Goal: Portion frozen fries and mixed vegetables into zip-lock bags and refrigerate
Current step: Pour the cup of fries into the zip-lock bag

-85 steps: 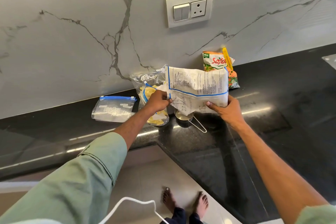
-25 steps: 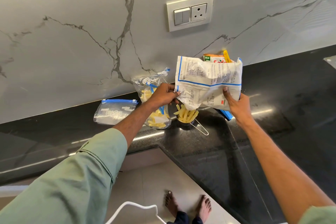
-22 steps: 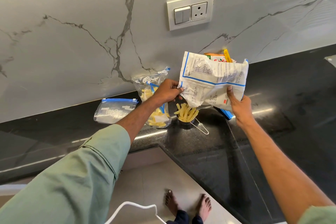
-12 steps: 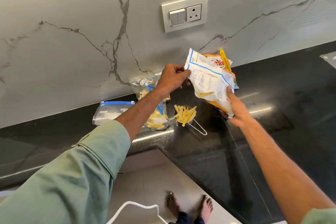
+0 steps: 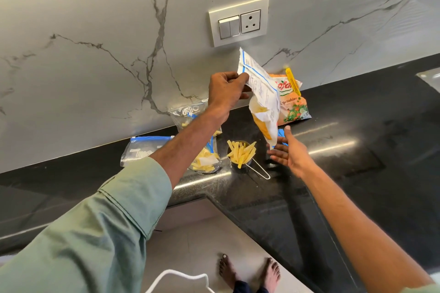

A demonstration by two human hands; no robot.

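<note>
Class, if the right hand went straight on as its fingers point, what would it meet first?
Probably the lower end of the fries packet, just above the right hand; otherwise the measuring cup. Depth unclear.

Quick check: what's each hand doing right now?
Left hand: grips the fries bag by its top edge.
Right hand: open, fingers spread beside the bag's lower end, holding nothing.
</note>
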